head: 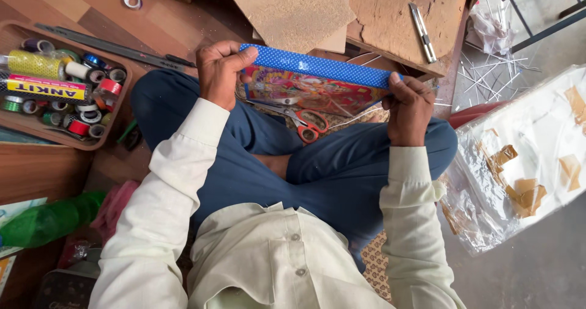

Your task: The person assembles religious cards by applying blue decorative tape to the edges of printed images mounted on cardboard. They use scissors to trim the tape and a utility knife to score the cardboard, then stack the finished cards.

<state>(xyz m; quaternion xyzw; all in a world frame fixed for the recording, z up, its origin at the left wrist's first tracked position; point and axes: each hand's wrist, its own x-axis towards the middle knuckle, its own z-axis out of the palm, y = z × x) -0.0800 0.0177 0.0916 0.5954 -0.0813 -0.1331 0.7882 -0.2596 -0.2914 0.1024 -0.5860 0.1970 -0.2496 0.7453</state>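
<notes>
I sit cross-legged and hold a flat colourful picture panel (311,89) upright in front of my knees. A blue dotted strip (317,66) runs along its top edge. My left hand (221,71) grips the left end of that edge, thumb pressed on the strip. At the right end, my right hand (408,104) pinches the strip and panel. Red-handled scissors (302,121) lie on the floor just behind the panel, between my hands.
A wooden tray (18,123) of several tape rolls and thread spools sits at the left. Cardboard sheets (293,10) and a utility knife (422,33) lie ahead. Crinkled clear plastic wrap (525,156) is at the right, thin sticks (488,74) beyond it, a green bag (49,220) lower left.
</notes>
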